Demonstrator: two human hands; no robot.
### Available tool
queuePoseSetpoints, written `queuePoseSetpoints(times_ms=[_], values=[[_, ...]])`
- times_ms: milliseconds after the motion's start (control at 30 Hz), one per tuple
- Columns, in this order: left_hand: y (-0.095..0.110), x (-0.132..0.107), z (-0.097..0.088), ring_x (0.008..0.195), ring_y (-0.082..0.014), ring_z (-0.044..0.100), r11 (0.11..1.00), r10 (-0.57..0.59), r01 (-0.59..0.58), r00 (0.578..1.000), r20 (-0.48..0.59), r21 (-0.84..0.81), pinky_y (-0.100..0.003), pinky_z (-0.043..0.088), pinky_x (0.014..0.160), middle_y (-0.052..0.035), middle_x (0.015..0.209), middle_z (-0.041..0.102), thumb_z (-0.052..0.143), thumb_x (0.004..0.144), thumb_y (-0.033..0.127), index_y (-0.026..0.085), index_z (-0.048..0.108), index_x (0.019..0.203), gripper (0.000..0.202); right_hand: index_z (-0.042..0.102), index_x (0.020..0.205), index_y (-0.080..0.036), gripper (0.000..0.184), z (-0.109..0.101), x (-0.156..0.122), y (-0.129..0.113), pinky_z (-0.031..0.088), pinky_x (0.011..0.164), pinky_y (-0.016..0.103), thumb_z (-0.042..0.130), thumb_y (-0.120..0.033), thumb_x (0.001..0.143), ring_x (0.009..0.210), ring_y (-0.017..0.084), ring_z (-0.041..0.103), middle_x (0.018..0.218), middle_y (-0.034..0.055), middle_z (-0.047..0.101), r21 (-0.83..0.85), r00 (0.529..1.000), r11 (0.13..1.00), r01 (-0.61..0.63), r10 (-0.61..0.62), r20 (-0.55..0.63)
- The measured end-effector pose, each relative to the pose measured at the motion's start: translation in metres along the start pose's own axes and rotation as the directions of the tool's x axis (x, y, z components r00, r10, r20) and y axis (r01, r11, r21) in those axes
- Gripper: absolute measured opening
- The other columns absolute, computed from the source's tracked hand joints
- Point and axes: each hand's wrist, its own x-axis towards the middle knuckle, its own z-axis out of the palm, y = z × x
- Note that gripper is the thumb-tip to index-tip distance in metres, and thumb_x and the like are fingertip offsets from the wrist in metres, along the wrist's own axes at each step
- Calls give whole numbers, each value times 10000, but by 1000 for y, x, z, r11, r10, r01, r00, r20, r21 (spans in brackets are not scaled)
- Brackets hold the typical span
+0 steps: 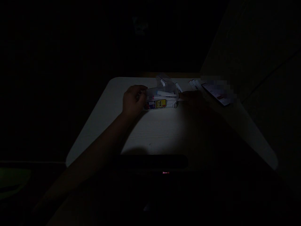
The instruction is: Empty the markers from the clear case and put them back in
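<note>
Clear plastic container [151, 91] was on or just above the white table [150, 128], near its far edge, lengthwise from left to right; contact underneath could not be confirmed. Light was poor, and all positions were taken from the container. Well to its left and nearer the wearer, a green object [15, 177] showed dimly at floor side; identity not resolved. Left hand [133, 99] was at the container's left end, fingers curled and closed around it, thumb on the near side. Along the container's near side, facing the wearer, was a printed label [161, 103] in yellow and dark blue. Several white markers [166, 94] lay inside, mostly lengthwise, bunched toward the right end. Just behind the container a transparent flap [162, 78] stood up. Beyond the right end, slightly farther back, was one loose marker [179, 87]. Right hand [191, 95] was in deep shadow at the container's right end, fingertips pointing left toward it; finger opening and grip could not be told. Farther right and behind, a small group of loose markers [194, 84] lay side by side. Rightmost from the container, a phone [216, 93] lay slantwise beside that group.
</note>
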Motion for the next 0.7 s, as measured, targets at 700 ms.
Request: queuePoseSetpoints(times_ms=[700], values=[[-5,0,0,936,-198,630,999,-35,35,999,-17,6,-334,492,847,-66,983,700,456,894,367,194,663,986,285,492,1394,-66,485,-7,-5,-16,429,983,430,411,-213,939,1169,324,575,1329,237,585,-161,951,959,-234,260,166]])
